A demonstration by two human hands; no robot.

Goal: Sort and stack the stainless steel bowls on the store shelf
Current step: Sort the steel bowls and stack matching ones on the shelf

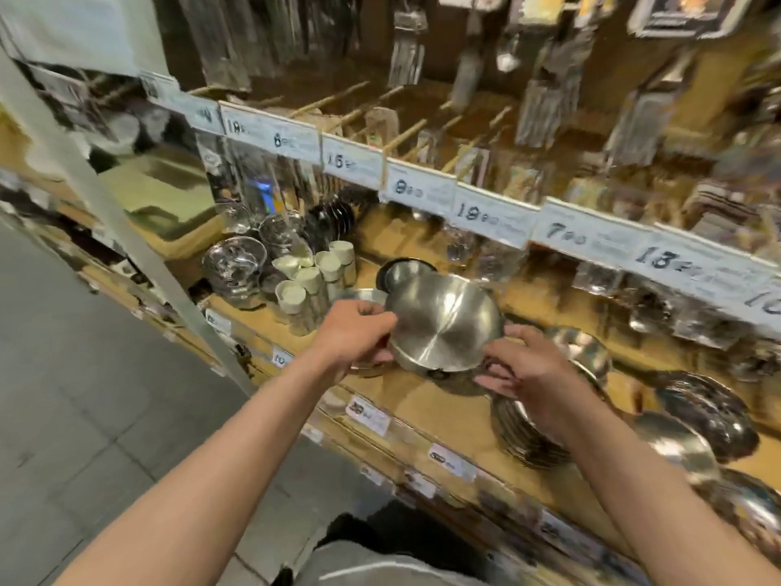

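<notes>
A stainless steel bowl is held tilted above the wooden store shelf, its inside facing me. My left hand grips its left rim with curled fingers. My right hand holds its right and lower edge, fingers under the rim. Another steel bowl sits just beneath it, mostly hidden. A smaller bowl lies behind, and a flat steel dish shows behind my left hand. More steel bowls and a stack of plates stand to the right.
White-capped glass jars and shiny glass bowls crowd the shelf's left. Large steel bowls fill the right end. Price labels line the upper shelf's edge, with hanging utensils above. A white post slants at the left; grey floor lies below.
</notes>
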